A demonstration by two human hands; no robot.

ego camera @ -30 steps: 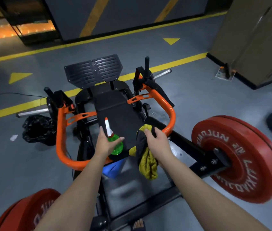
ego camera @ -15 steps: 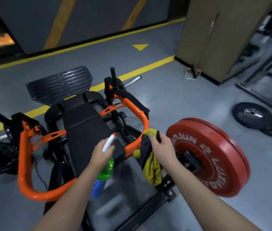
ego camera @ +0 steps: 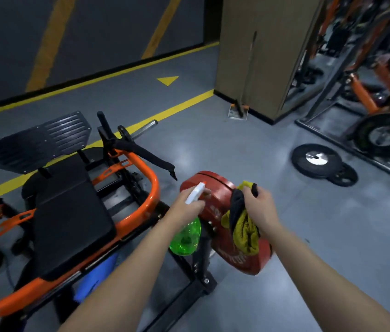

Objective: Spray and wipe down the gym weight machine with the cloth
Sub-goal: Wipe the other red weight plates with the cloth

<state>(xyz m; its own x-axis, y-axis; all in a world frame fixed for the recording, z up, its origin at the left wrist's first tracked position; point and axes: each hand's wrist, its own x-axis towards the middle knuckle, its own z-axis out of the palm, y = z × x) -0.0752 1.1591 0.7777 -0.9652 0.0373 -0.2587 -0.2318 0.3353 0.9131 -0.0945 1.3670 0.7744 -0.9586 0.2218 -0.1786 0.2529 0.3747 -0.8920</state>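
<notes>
— Where does the next surface lie?
— It's the red weight plate (ego camera: pixel 213 182), centre frame, at the right end of the weight machine (ego camera: pixel 69 212) and just beyond both hands.
— And the grips?
— The left hand (ego camera: pixel 188 207) is wrapped round the green spray bottle (ego camera: pixel 185 237). Its white nozzle (ego camera: pixel 195 194) slants up-right toward the plate's rim. The right hand (ego camera: pixel 259 209) clutches the bunched yellow-and-black cloth (ego camera: pixel 244 232), which hangs in front of the plate's face.
— Which is nearer?
— The cloth hand, I judge. The plate's face runs from upper left to lower right beneath it.
</notes>
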